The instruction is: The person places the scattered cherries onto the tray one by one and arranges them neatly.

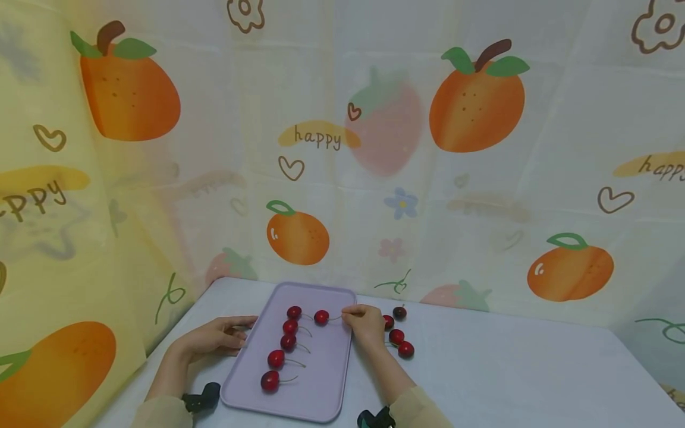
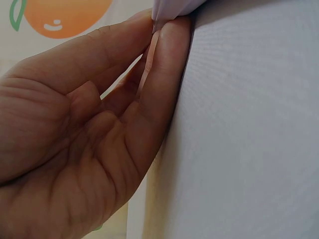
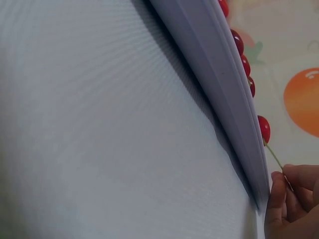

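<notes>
A lilac tray lies on the white table with several red cherries in a column along its left half, their stems pointing right. My left hand is at the tray's left edge; in the left wrist view its thumb and fingers pinch the tray rim. Over the tray's far right part, my right hand pinches the stem of a single cherry between thumb and forefinger. That cherry sits to the right of the column's far end. The right wrist view shows the thin green stem running into the fingertips.
Several more cherries lie on the white table just right of my right hand. A fruit-printed curtain hangs behind the table, and a yellowish one stands at the left. Black wrist straps are on both arms.
</notes>
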A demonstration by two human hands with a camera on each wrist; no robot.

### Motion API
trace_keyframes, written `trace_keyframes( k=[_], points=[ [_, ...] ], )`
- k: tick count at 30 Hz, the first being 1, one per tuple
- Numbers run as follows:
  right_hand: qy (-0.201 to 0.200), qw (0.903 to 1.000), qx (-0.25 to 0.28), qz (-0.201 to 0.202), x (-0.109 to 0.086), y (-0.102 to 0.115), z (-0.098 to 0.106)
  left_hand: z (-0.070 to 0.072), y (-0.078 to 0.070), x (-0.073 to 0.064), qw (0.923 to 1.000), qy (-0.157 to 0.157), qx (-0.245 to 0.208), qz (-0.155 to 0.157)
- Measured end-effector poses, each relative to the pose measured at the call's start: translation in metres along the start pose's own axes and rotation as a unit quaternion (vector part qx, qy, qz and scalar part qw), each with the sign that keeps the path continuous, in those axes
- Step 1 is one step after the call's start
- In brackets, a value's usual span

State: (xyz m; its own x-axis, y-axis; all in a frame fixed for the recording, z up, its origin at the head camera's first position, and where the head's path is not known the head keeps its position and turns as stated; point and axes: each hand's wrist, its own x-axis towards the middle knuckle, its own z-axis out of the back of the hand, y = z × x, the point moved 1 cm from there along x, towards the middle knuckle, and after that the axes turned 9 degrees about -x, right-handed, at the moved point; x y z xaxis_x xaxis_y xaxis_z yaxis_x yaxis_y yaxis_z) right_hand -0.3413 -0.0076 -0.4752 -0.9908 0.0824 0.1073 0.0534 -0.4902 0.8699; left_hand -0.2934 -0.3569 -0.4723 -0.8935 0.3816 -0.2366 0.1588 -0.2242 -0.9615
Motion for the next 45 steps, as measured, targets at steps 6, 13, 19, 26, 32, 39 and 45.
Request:
trace_keyframes(
  k=[6, 13, 19, 26, 32, 39, 45],
  points=[
    [0.000, 0.9999, -0.003, -0.013, 0.000, 0.001, 0.000, 0.000, -0.001, 0.000, 1.0000, 0.000, -0.004, -0.001],
    [-0.005, 0.9999, -0.007, -0.008, -0.001, 0.001, 0.001, 0.000, -0.001, 0.000, 1.0000, 0.000, -0.005, 0.001],
    [-0.005, 0.9998, -0.001, -0.018, -0.001, 0.002, 0.002, 0.000, 0.000, 0.000, 1.0000, 0.002, -0.002, -0.001],
    [-0.015, 0.9997, 0.012, -0.014, 0.000, 0.001, 0.002, 0.000, -0.001, 0.000, 1.0000, 0.007, -0.005, 0.000],
    [-0.017, 0.9992, 0.035, -0.009, 0.001, 0.005, 0.009, -0.002, -0.002, 0.000, 1.0000, 0.003, -0.001, 0.003],
    [-0.028, 0.9994, 0.015, 0.013, 0.003, 0.009, 0.030, -0.003, -0.003, 0.000, 1.0000, 0.003, -0.005, 0.006],
    [-0.034, 0.9992, 0.022, 0.005, 0.008, 0.004, 0.054, -0.002, -0.003, -0.002, 0.9999, 0.006, -0.008, 0.002]
  ],
)
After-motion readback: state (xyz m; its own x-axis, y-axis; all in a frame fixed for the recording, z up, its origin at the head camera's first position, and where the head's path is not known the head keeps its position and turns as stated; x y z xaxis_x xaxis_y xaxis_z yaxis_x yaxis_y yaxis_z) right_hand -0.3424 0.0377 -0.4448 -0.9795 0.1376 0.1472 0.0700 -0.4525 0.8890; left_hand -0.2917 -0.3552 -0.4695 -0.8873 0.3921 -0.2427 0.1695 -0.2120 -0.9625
